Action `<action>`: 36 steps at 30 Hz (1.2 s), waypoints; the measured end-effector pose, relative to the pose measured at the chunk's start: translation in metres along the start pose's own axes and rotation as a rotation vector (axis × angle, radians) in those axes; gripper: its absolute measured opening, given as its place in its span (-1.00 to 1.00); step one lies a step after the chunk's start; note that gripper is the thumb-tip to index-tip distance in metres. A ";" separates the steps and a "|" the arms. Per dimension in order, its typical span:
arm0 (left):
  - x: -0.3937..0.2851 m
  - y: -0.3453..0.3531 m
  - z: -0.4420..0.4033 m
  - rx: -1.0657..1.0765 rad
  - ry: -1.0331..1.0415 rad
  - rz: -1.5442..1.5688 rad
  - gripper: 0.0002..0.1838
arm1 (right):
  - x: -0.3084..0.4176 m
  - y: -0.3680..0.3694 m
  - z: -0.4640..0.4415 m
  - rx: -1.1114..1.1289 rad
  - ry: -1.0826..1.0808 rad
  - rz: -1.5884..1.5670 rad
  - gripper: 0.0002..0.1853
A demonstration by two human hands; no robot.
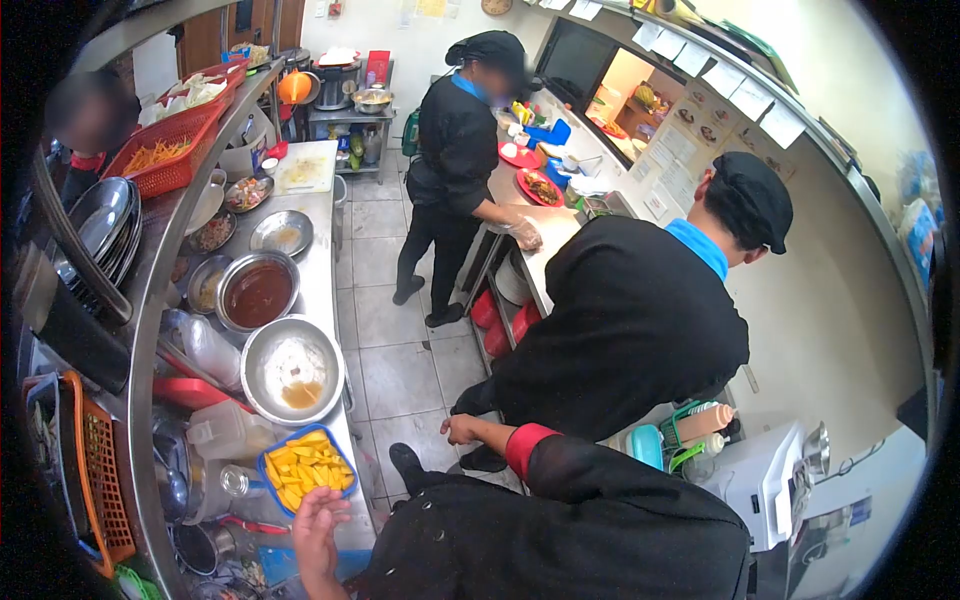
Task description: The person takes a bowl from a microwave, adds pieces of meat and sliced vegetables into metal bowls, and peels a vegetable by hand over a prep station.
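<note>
My left hand (318,530) is raised at the counter's near edge, its fingers apart and holding nothing that I can see. Just beyond it stands a blue-rimmed tray (351,481) of yellow cut pieces (305,465), possibly mango. A large steel bowl (268,350) with some brown liquid at the bottom is behind the tray. Another bowl (290,272) holds dark brown sauce (260,294). Over the floor, my right hand (462,430), below a red cuff (525,447), is loosely closed with no object showing in it.
Two co-workers in black, one near (620,320) and one farther off (450,150), stand along the right counter with red plates (519,155). Another person (92,110) is behind the left shelf (150,330). That shelf carries red baskets (190,150) and stacked metal plates (105,220).
</note>
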State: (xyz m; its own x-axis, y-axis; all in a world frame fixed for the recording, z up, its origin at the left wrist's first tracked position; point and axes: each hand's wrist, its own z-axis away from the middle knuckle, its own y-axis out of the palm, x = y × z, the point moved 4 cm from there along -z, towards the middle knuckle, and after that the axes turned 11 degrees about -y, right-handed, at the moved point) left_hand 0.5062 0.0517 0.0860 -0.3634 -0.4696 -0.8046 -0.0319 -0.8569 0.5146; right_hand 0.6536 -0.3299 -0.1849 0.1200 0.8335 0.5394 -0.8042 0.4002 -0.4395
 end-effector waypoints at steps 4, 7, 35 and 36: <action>-0.001 0.002 0.001 -0.003 0.004 0.007 -0.56 | -0.013 0.008 -0.014 0.072 -0.004 -0.028 -0.28; -0.001 0.002 0.001 -0.009 0.000 0.010 -0.56 | -0.013 0.009 -0.015 0.100 -0.040 0.073 -0.25; -0.002 0.002 0.005 -0.029 0.011 0.012 -0.56 | -0.013 0.006 -0.019 0.084 -0.058 -0.043 -0.33; -0.001 0.001 0.004 -0.032 0.016 0.015 -0.57 | -0.011 0.005 -0.021 0.063 -0.097 0.052 -0.33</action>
State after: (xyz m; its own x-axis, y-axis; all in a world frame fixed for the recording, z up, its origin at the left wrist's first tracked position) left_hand 0.5026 0.0519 0.0888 -0.3490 -0.4859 -0.8013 0.0037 -0.8558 0.5173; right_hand 0.6605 -0.3291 -0.2075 0.0226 0.8105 0.5853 -0.8430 0.3301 -0.4246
